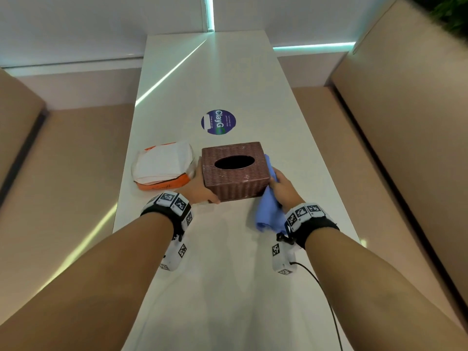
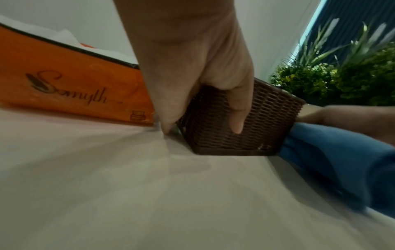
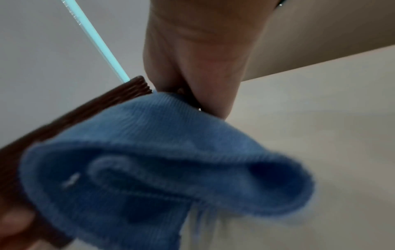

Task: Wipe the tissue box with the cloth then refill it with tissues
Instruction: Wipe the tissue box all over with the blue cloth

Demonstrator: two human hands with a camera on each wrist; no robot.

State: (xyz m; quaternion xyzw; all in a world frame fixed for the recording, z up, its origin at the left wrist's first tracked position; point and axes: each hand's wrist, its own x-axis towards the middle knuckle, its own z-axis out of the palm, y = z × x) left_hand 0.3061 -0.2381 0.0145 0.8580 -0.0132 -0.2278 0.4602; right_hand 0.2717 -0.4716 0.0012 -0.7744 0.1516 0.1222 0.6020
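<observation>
Tissue box [image 1: 235,171] gripped by left hand [image 1: 200,188] | right hand [image 1: 283,188] clutches cloth [image 1: 268,206] | pack [image 1: 164,168] reads, seemingly, "Somyth"

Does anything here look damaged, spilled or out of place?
Nothing spilled. The brown wicker tissue box shows small whitish marks near its lower front corner. The orange tissue pack beside it is torn open, tissues exposed.

Left hand [image 1: 200,187] and right hand [image 1: 283,187], both gripping.

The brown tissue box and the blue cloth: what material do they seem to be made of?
The tissue box looks like woven wicker or moulded plastic imitating it: a regular basket-weave ribbing with a slight sheen. Which of the two, I cannot tell. The cloth looks like soft microfibre or knitted fabric: fine ribs, matte, folding limply.
</observation>
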